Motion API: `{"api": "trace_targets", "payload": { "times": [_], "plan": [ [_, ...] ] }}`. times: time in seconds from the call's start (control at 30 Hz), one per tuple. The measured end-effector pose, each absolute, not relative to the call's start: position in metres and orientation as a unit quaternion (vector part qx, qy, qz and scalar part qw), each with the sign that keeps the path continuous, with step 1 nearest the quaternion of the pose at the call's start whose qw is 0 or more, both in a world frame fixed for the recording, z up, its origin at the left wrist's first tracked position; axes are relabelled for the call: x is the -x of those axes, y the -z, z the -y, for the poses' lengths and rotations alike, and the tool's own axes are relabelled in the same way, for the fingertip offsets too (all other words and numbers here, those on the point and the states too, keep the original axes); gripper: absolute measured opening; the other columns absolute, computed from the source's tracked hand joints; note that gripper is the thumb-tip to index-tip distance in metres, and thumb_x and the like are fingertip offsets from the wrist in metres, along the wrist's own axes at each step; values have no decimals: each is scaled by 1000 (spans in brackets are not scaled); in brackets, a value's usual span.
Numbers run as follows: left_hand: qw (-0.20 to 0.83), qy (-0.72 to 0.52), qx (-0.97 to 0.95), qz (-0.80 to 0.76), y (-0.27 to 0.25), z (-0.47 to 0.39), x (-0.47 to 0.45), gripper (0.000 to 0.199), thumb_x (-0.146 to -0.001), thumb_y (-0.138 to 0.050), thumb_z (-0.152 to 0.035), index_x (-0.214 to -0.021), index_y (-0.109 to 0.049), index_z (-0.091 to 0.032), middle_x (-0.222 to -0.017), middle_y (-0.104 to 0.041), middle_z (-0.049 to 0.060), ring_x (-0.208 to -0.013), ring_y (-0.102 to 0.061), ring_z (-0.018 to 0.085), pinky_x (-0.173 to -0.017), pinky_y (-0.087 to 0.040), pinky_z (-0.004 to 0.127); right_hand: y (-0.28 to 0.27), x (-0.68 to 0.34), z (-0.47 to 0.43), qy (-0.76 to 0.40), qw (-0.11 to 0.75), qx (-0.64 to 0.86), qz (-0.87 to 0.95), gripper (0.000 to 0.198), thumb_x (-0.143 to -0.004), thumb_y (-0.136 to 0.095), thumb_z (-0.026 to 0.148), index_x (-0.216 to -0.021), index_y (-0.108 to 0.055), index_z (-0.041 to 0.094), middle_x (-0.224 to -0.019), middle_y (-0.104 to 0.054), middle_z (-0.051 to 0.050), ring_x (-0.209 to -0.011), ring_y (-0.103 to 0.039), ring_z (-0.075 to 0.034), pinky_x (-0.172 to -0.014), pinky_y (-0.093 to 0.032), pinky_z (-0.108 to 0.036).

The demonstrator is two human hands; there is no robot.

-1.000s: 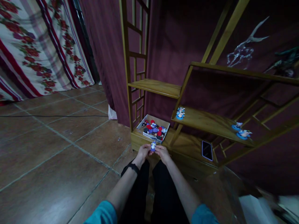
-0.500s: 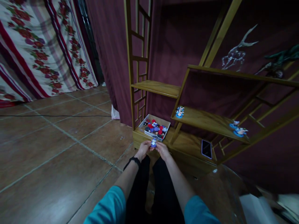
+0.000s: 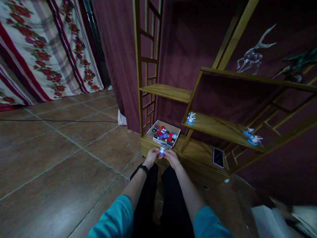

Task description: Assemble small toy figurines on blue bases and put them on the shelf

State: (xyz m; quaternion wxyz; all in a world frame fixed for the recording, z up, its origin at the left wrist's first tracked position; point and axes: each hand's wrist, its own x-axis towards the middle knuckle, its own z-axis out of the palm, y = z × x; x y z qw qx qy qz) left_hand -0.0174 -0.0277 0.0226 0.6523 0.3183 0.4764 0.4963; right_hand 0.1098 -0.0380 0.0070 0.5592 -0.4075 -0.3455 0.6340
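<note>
Lower centre: left hand point(image 3: 151, 158) and right hand point(image 3: 172, 158), fingers point(image 3: 157, 152) pinching small purple-and-white figurine point(image 3: 162, 151) upright; light, even pressure advisable.

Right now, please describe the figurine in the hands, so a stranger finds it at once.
Find the wooden shelf, then the open box on its lowest board. In front of it, the white and purple figurine is the only one held, between left hand and right hand.
</note>
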Motion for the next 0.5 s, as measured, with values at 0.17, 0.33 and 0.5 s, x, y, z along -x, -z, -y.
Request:
{"api": "trace_targets", "payload": {
  "times": [0.17, 0.33, 0.5],
  "plan": [
    [653, -491, -308, -487, -24, 27, 17, 8, -74, -56, -8, -71, -50, -12, -50, -58, 0, -41, -57, 10, -45, -47, 19, -7, -111, 37, -631, 555, 418, 345, 30, -52, -76, 36, -67, -60, 15, -69, -66, -3, -68, -63, -17, -74, -48, -35],
    [648, -487, -308, -497, -26, 28, 16, 8, -74, -55, -7, -70, -50, -12, -49, -56, 0, -40, -56, 9, -45, -47, 19, -5, -111, 35, -630, 544, 435, 345, 30, -51, -76, 35, -66, -59, 15, -68, -65, -2, -67, -63, -16, -73, -49, -35],
    [655, -491, -307, -485, -25, 29, 15, 5, -76, -54, -11, -73, -51, -12, -53, -59, 1, -44, -58, 10, -47, -48, 20, -5, -108, 36, -619, 565, 424, 343, 27, -57, -72, 35, -71, -59, 16, -69, -65, -1, -66, -62, -14, -71, -48, -32]
  ]
}}
